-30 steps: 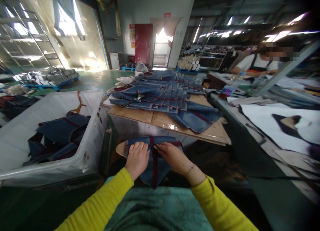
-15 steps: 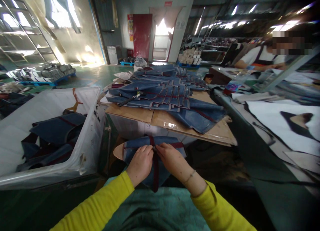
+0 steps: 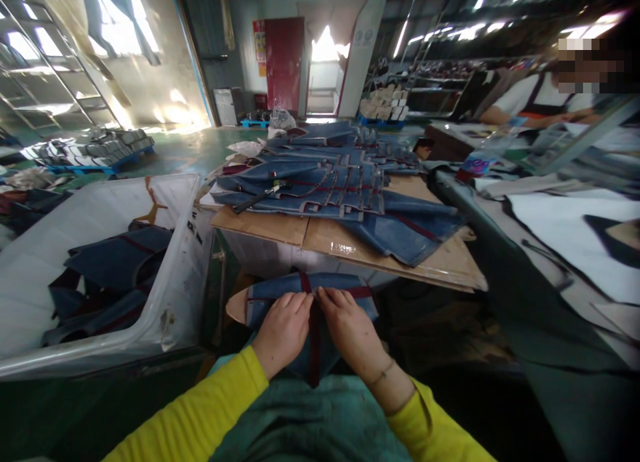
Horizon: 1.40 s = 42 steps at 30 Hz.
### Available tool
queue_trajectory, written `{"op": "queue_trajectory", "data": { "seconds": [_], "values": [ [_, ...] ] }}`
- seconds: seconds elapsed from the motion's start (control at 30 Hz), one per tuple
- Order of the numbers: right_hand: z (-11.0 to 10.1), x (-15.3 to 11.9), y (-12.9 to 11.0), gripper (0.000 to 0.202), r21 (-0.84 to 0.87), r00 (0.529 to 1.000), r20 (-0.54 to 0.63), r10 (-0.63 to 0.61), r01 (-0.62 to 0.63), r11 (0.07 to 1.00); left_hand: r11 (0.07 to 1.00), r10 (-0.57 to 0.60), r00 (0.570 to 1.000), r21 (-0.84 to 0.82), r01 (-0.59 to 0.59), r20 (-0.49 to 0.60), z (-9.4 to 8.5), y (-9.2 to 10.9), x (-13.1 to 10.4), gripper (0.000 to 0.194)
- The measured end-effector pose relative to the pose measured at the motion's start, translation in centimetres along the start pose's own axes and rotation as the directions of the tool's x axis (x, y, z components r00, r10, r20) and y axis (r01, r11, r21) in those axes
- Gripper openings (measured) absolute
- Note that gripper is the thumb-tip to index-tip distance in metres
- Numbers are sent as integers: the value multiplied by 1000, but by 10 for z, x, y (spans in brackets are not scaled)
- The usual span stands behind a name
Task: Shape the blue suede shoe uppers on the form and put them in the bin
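A blue fabric piece with crossing dark red straps [image 3: 314,355] lies at my lap, its left tip light tan. My left hand [image 3: 285,325] rests on it with the fingers bent together, fingertips at the strap crossing. My right hand [image 3: 350,325] meets it from the other side, thumb and fingers pinched at the same spot. Both hands grip the piece there; any small part between the fingertips is hidden. Beyond them, similar blue pieces [image 3: 305,179] lie stacked on cardboard [image 3: 265,227], with a black-handled tool [image 3: 255,199] on top.
To the left stands a white plastic bin [image 3: 175,295] with blue pieces inside. A dark-covered table [image 3: 545,342] with white sheets [image 3: 560,242] and a bottle [image 3: 477,163] runs along the right. A co-worker [image 3: 530,105] is behind it. Bundles on a pallet [image 3: 95,149] sit far left.
My hands stay at the strap crossing, with the right fingertips shifted slightly. The view has turned a little, so the right-hand table appears further right.
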State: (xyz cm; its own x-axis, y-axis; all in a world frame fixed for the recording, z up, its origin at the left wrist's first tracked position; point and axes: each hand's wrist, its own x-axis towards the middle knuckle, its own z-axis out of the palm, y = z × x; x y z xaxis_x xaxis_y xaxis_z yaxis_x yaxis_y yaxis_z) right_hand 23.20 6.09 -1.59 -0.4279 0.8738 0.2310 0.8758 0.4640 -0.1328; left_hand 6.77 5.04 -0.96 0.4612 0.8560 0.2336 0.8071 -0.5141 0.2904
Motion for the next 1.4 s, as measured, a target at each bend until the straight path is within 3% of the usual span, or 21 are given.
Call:
{"op": "queue_trajectory", "data": {
  "seconds": [0.27,0.37,0.47,0.57,0.77,1.07,1.4],
  "values": [
    [-4,-16,48,41,-147,1000,-8,0,-1,989,997,-26,999,67,24,34,-3,3,7,31],
    [-4,-23,67,42,-170,1000,-27,-2,-3,986,998,-7,1000,57,5,26,-1,1,4,34],
    [-6,-24,72,37,-149,999,-48,-2,-5,989,999,27,999,39,-28,20,1,-3,-5,41],
    [-11,-18,53,30,-43,997,-65,-29,26,999,999,38,999,38,-38,1,-2,-8,-15,41],
    [-15,6,-8,32,192,978,-131,-159,183,964,995,-31,999,90,35,-41,-13,-20,-30,36],
    [17,21,-35,40,121,978,-12,-209,209,970,992,-60,995,103,68,-78,-13,-36,-47,37],
    [20,46,-98,40,126,959,85,-271,259,958,972,-125,985,182,146,-122,-22,-81,-90,37]
  ]
}}
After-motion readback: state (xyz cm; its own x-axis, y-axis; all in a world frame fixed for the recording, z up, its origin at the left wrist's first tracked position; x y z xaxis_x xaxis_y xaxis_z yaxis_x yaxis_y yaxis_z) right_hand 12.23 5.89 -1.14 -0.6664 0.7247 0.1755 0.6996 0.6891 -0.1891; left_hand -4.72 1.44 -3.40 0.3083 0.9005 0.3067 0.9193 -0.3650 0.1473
